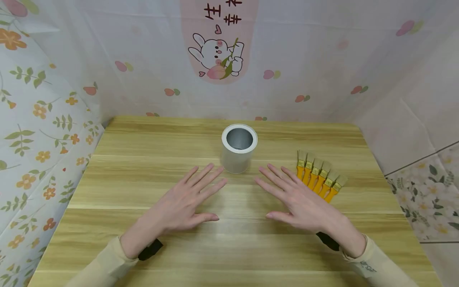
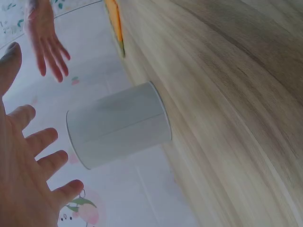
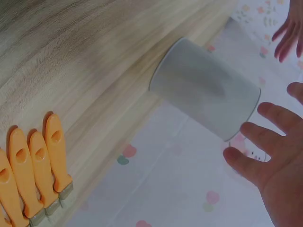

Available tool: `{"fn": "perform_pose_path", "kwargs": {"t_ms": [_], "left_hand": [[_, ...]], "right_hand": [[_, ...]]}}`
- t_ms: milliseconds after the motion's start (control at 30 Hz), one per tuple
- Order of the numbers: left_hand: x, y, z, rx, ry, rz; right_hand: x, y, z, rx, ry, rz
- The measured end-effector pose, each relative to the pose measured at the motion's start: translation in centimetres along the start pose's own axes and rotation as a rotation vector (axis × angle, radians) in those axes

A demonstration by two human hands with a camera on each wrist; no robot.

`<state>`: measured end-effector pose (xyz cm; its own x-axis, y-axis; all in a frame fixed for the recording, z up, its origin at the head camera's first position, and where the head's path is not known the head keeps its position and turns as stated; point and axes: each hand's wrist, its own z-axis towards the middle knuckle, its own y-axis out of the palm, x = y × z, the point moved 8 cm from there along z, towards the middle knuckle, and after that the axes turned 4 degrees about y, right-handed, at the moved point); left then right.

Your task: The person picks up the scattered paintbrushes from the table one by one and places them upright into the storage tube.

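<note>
A white paint can [image 1: 235, 161], open at the top with a grey metal inside, stands upright toward the back of the table. My left hand [image 1: 186, 201] is held palm down at its near left, fingers spread and holding nothing. On the near right, my right hand [image 1: 299, 199] mirrors it, fingers spread as well. Several paintbrushes [image 1: 315, 171] with orange handles and pale bristles lie side by side in a fanned row just right of the right hand, which covers some of the handles in the head view. Both wrist views show the can [image 2: 118, 125] beyond the fingers.
The wooden table [image 1: 143, 139] runs back to a white printed curtain [image 1: 308, 48] with a rabbit picture. A floral sheet [image 1: 39, 131] hangs along the left side, and a pale patterned covering [image 1: 405, 119] lines the right.
</note>
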<state>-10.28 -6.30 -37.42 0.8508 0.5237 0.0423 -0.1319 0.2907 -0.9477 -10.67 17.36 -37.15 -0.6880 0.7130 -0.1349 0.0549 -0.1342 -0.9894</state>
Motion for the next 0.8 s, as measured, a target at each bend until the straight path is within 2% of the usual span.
{"fn": "perform_pose_path", "kwargs": {"t_ms": [167,267,400,567,700,800], "left_hand": [[-0.6,-0.1,0.3,0.060,-0.042,-0.032],[-1.1,-0.1,0.6,0.082,-0.074,-0.070],[-1.9,-0.2,1.1,0.116,-0.126,-0.145],[-3.2,-0.3,2.0,0.194,-0.197,-0.228],[-4.6,0.3,2.8,0.212,-0.306,-0.321],[-5.8,1.4,3.4,0.182,-0.452,-0.411]], "right_hand": [[0.5,-0.2,-0.1,0.021,0.038,0.065],[0.9,-0.5,-0.1,0.064,0.066,0.112],[1.8,-1.2,0.0,0.180,0.122,0.179],[3.5,-1.8,-0.2,0.328,0.245,0.214],[5.2,-1.9,-0.3,0.389,0.351,0.270],[6.5,-1.7,-0.4,0.415,0.414,0.336]]}}
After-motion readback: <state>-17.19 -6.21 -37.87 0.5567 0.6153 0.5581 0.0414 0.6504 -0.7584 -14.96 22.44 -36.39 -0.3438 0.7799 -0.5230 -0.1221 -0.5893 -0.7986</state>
